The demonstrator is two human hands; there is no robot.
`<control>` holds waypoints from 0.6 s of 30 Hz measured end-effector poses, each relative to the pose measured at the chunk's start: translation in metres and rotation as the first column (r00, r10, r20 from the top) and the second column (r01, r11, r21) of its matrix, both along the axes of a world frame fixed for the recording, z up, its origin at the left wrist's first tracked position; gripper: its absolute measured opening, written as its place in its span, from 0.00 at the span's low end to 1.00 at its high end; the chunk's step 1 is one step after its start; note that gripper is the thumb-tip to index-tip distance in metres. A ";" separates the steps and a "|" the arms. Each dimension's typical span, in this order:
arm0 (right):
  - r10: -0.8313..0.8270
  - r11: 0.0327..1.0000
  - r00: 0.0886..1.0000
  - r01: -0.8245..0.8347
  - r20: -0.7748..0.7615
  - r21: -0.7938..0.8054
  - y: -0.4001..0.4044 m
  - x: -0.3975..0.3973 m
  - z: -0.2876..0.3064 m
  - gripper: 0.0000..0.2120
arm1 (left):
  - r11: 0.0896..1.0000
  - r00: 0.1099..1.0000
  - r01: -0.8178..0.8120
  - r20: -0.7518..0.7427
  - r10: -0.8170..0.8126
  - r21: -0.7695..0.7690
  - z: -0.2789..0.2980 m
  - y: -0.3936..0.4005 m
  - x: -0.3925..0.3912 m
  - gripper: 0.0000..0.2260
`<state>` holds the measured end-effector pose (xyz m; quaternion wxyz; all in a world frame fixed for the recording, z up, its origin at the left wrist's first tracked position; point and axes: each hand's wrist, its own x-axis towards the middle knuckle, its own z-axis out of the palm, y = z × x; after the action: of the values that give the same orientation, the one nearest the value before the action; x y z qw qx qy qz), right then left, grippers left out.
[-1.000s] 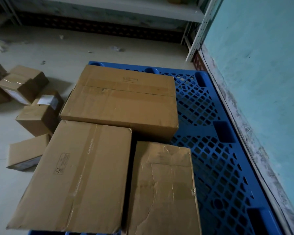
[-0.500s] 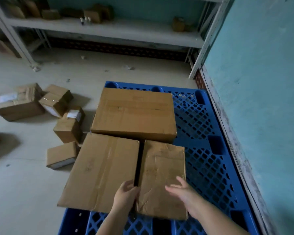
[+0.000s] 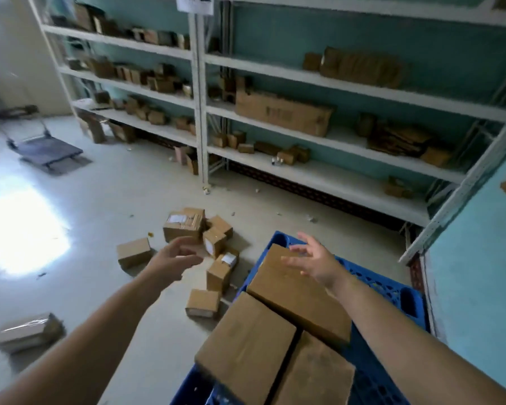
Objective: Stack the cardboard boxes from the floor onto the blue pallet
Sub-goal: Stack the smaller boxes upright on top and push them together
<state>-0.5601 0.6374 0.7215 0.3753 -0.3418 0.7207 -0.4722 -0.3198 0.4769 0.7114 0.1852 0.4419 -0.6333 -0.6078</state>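
Boxes (image 3: 184,228): small, likely light, stiff; scattered on floor off pallet (image 3: 403,299) left edge. We reach, left hand (image 3: 174,260) and right hand (image 3: 314,260) spread, empty. Grip opposite sides.

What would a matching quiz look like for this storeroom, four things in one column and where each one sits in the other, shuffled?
Things:
1. big boxes
2. small boxes
3. long box
4. cart

Places:
A. on a shelf
B. far left on the floor
C. on the pallet
D. on the floor beside the pallet

Pairs: 1-C, 2-D, 3-A, 4-B
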 end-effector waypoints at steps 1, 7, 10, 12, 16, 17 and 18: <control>0.053 0.999 0.998 -0.053 -0.020 -0.002 -0.016 0.015 0.012 0.42 | 0.999 0.999 -0.033 -0.013 0.032 -0.013 0.010 -0.006 0.021 0.16; 0.298 0.955 0.946 -0.294 -0.126 0.049 -0.116 0.117 0.039 0.41 | 0.979 0.978 -0.205 -0.042 0.205 -0.005 0.029 -0.047 0.152 0.23; 0.370 0.929 0.924 -0.365 -0.098 0.068 -0.164 0.175 0.035 0.38 | 0.963 0.963 -0.269 -0.013 0.269 -0.006 0.027 -0.075 0.223 0.27; 0.396 0.917 0.915 -0.390 -0.081 0.083 -0.196 0.211 0.030 0.38 | 0.951 0.952 -0.307 -0.011 0.307 -0.030 0.022 -0.099 0.269 0.23; 0.444 0.893 0.892 -0.432 -0.088 0.126 -0.253 0.274 0.016 0.41 | 0.920 0.922 -0.387 -0.010 0.387 -0.070 0.012 -0.140 0.352 0.22; 0.452 0.889 0.888 -0.439 -0.086 0.130 -0.266 0.287 0.013 0.41 | 0.910 0.913 -0.409 -0.018 0.409 -0.073 0.009 -0.149 0.369 0.22; 0.461 0.883 0.883 -0.448 -0.085 0.139 -0.279 0.300 0.010 0.41 | 0.901 0.904 -0.428 -0.018 0.428 -0.070 0.007 -0.156 0.385 0.22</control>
<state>-0.2604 0.3585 0.7318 0.4522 -0.5060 0.6667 -0.3081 0.0654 0.3207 0.7184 0.3306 0.5624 -0.5423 -0.5294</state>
